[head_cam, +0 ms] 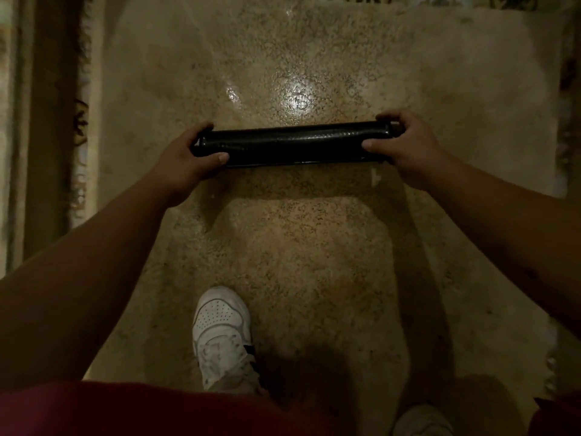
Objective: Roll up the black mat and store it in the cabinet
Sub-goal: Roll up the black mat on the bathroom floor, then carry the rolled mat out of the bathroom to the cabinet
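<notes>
The black mat (292, 143) is rolled into a tight horizontal tube, held above the speckled stone floor at the middle of the view. My left hand (185, 160) grips its left end, thumb on the near side and fingers curled over the far side. My right hand (405, 146) grips the right end in the same way. The roll casts a shadow on the floor just below it. No cabinet is in view.
A patterned rug with a fringe (80, 127) runs along the left edge, and another rug edge (566, 89) lies at the right and top. My white shoe (221, 335) stands on the floor below the mat; a second shoe (421, 420) shows at the bottom right.
</notes>
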`<state>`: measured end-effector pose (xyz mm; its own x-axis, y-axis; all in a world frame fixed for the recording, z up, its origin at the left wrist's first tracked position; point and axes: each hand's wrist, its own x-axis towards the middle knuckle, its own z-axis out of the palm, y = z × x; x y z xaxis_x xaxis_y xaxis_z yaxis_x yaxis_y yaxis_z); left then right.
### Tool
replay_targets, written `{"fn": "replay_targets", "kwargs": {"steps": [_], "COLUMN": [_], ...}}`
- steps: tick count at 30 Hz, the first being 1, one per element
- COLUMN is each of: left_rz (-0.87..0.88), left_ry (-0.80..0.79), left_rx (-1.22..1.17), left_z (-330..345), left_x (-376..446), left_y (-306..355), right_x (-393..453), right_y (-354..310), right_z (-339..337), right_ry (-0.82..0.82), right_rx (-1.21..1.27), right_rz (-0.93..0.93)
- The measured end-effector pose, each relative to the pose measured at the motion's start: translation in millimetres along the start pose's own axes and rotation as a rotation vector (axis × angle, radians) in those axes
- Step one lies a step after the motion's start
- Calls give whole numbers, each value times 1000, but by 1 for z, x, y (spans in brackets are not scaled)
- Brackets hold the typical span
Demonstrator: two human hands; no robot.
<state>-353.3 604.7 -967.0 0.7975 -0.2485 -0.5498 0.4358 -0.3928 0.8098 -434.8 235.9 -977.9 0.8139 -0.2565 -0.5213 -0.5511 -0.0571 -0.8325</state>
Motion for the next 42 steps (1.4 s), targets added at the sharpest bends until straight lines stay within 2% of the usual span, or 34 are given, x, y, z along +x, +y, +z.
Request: {"fn": "replay_targets", "kwargs": {"steps": [3,8,12,17,26,31,36,42], "left_rz": [-57,-28,-35,-44,-8,48,95,194], "left_ry": [20,98,182,209,175,145,114,169], "left_rx": [-72,-52,-116,-180,-118,-111,-85,-99], "left_z": [-4,-21,-46,-80,-144,-173,-199,-204], "left_x": [-1,-18,-58,-141,-300,-365,-419,-461], "left_y": [12,63,125,219,415,519,581,630], "right_x": [-2,-15,-52,-137,-297,-374,-431,-461], "right_y": [-6,-51,-125,-236,-439,-540,-608,-644], "right_z": [11,14,3,-21,-46,-59,-74,-88], "right_ry": [62,-1,-58,-77,117,177,154,147], "right_rx": [128,144,169,139,354,371,341,352], "right_rz": [32,51,68,35,95,81,6,-109]}}
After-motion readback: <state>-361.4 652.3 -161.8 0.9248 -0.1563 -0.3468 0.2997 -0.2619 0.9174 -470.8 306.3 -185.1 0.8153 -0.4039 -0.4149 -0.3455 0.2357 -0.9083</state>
